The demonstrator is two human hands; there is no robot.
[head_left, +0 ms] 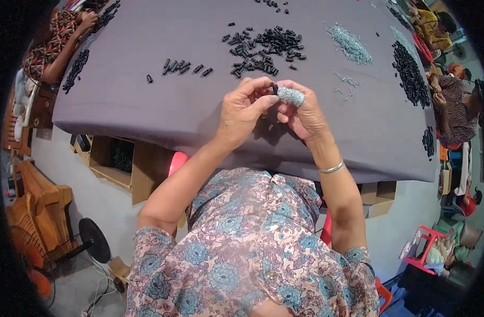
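Note:
My left hand (240, 112) and my right hand (309, 117) meet over the near part of the cloth-covered table. Between their fingertips they pinch a small black cylindrical piece (275, 90); its far details are hidden by the fingers. A speckled grey-blue wrap (291, 96) sits around what looks like my right thumb. Just beyond the hands lies a loose heap of small black cylinders (276, 43). To its left a short row of similar black cylinders (177, 66) lies apart. A pile of thin pale grey-green bits (351, 44) is to the right, with a few loose bits (348, 81) nearer me.
A grey cloth (147, 105) covers the table. Other people work along its left side (67, 47) and right side (453, 105), beside more black pieces (411, 74). Below the left edge stands an open cardboard box (112, 164). A fan (94, 240) and carved wooden furniture (41, 206) stand lower left.

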